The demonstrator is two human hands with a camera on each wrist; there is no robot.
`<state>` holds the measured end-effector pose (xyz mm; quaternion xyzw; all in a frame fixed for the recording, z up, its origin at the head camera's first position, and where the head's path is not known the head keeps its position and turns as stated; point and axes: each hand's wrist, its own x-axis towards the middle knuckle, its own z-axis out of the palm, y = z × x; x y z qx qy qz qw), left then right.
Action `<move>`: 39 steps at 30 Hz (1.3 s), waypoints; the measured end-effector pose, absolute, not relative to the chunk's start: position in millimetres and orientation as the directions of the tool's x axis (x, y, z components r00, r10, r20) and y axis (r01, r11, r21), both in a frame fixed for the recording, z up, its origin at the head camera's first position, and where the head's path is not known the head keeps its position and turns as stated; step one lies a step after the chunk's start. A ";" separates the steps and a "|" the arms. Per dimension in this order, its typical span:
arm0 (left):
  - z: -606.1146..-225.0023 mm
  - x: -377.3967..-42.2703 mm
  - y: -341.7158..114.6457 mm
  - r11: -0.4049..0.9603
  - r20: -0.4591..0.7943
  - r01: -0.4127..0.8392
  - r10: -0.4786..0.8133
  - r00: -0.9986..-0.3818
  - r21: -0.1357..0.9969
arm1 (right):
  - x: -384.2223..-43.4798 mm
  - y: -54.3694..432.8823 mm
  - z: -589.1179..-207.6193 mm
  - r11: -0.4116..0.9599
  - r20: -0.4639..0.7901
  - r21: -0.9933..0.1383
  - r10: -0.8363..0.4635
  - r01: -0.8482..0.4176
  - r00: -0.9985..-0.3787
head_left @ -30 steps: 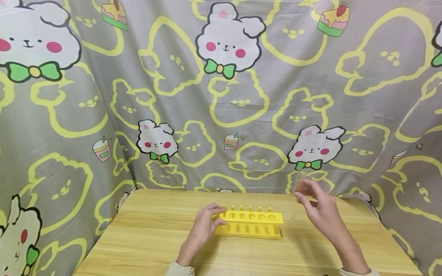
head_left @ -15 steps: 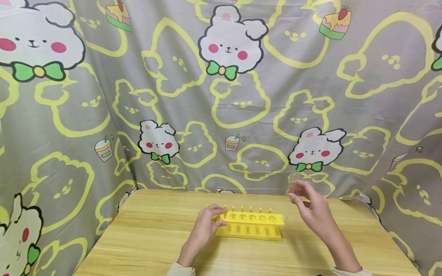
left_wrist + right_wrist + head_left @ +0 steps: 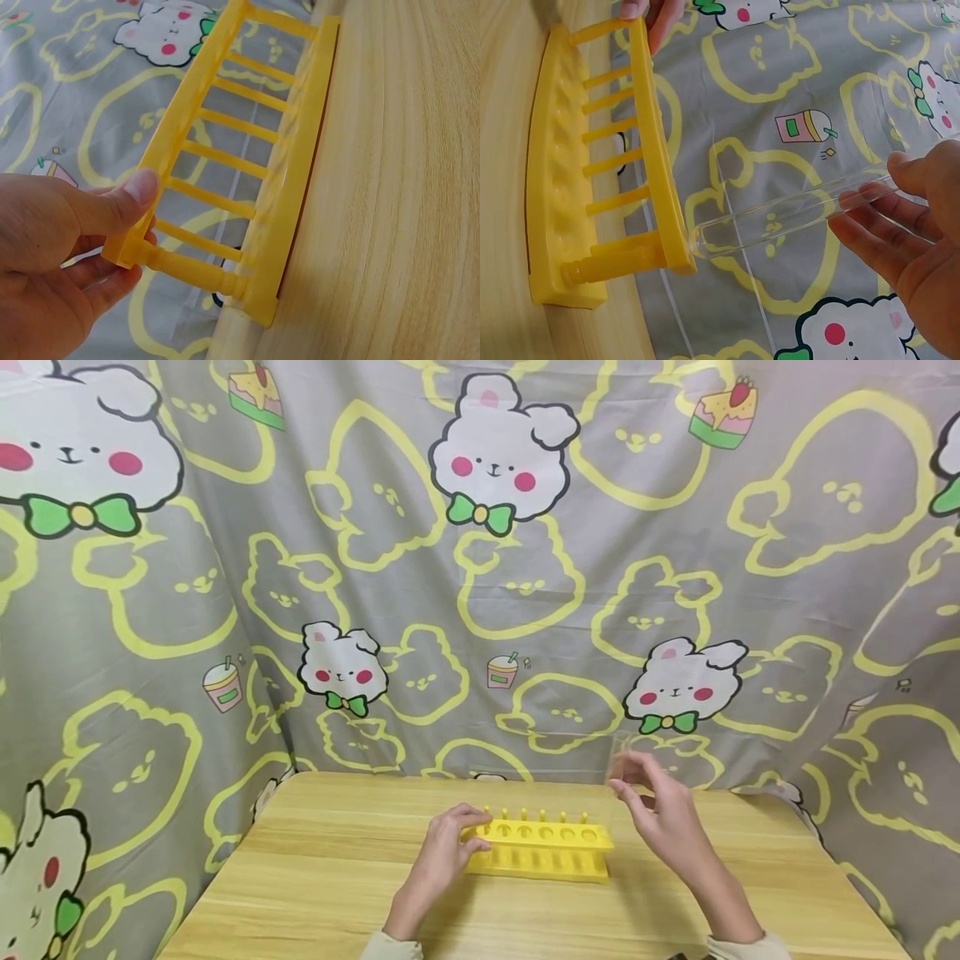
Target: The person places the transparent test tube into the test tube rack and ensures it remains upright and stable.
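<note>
A yellow test tube rack point(image 3: 540, 852) stands upright on the wooden table, with a row of round holes on top and pegs along its far side. My left hand point(image 3: 447, 843) grips the rack's left end, thumb on the near edge of the top plate, as the left wrist view also shows. My right hand point(image 3: 660, 814) pinches a clear glass test tube point(image 3: 780, 217) near its upper end. The tube's rounded bottom is close to the right end of the rack's top plate; whether they touch I cannot tell. No tube shows in the rack's holes.
The wooden table point(image 3: 315, 868) carries the rack near its middle. A grey curtain point(image 3: 420, 593) with rabbit prints hangs behind it and at both sides.
My right hand has moved left with the test tube, bringing it closer to the rack's right end. My left hand has stayed on the rack's left end.
</note>
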<state>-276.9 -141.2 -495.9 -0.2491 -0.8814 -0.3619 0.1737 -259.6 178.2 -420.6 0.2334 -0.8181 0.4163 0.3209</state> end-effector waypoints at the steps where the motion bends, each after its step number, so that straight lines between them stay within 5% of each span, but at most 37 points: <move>1: -496.0 -277.1 -141.0 0.614 0.485 0.565 0.314 -0.816 0.552 | -260.1 177.5 -420.8 0.546 0.720 -0.529 -0.115 -0.649 -0.684; 39: -497.0 -278.5 -142.2 0.605 0.468 0.558 0.320 -0.824 0.569 | -271.2 145.7 -424.9 0.460 0.711 -0.549 -0.182 -0.698 -0.679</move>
